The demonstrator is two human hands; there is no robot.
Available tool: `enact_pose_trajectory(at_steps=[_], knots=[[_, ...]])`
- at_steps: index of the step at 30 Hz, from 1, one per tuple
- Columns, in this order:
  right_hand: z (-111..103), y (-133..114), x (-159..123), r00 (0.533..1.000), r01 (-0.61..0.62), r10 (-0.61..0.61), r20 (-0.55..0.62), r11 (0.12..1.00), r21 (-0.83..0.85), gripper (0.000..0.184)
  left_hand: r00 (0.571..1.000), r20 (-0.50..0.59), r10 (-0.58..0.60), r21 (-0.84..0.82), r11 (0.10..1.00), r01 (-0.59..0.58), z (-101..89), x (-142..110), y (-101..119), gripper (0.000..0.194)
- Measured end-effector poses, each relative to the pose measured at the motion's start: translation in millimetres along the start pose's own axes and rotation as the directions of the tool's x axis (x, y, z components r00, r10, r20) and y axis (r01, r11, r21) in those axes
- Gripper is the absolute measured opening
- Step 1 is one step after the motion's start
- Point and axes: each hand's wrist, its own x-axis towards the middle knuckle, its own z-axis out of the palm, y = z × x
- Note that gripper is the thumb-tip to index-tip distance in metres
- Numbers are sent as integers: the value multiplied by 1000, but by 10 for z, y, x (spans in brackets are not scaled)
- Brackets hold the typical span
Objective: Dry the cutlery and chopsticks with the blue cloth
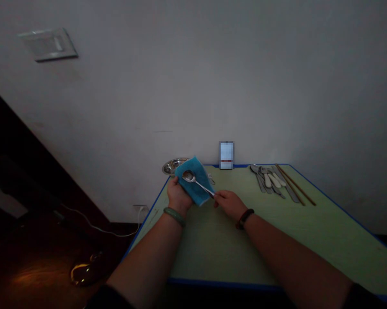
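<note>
A blue cloth (202, 196) lies spread over the palm and fingers of my left hand (178, 195), with the thumb at its left edge. My other fingers are hidden beneath the cloth. My right hand (229, 203) pinches the handle end of a metal spoon (200, 184). The bowl of the spoon rests over the cloth, hollow side up, pointing away to the left. Both hands are above the near-left part of the pale green table (222, 253).
Behind my left hand is a shiny metal dish (169, 167) at the table's far-left corner. A phone (226, 155) stands against the wall. Several spoons, forks and knives (272, 178) lie at the back right, with wooden chopsticks (298, 186) beside them. A white cable (109, 232) hangs at left.
</note>
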Motion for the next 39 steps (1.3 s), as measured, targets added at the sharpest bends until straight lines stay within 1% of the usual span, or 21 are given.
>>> enact_pose_trajectory(at_steps=[6, 10, 14, 17, 23, 26, 31, 35, 39], knots=[[-2, -35, 6, 1000, -13, 13, -5, 999, -38, 29, 997, 30, -73, 15, 997, 72, 24, -50, -24, 47], [-9, -46, 11, 998, -49, 50, -27, 999, 19, 27, 990, 78, -120, 3, 993, 120, 2, -43, -36, 46], [-9, -44, 13, 997, -66, 69, -44, 995, 78, 26, 987, 83, -136, 41, 990, 133, -26, -29, -62, 45], [-7, -48, 17, 995, -67, 72, -63, 995, 75, 28, 985, 81, -152, 63, 987, 147, -39, -15, -90, 45], [-9, -59, 21, 995, -65, 67, -69, 997, 38, 31, 991, 41, -127, 107, 987, 122, -40, -5, -116, 46], [-13, -61, 16, 997, -56, 58, -59, 998, 34, 31, 992, 44, -120, 94, 989, 115, -19, -31, -99, 48], [-7, -38, 22, 996, -48, 52, -75, 998, 52, 29, 992, 54, -117, 65, 991, 113, 25, -84, -50, 48], [7, 13, 34, 994, -23, 25, -104, 999, 24, 28, 993, 68, -98, 23, 995, 97, 35, -81, -29, 46], [-4, 32, 31, 992, -7, 6, -128, 1000, -13, 27, 994, 65, -90, 13, 996, 89, 24, -51, -28, 50]])
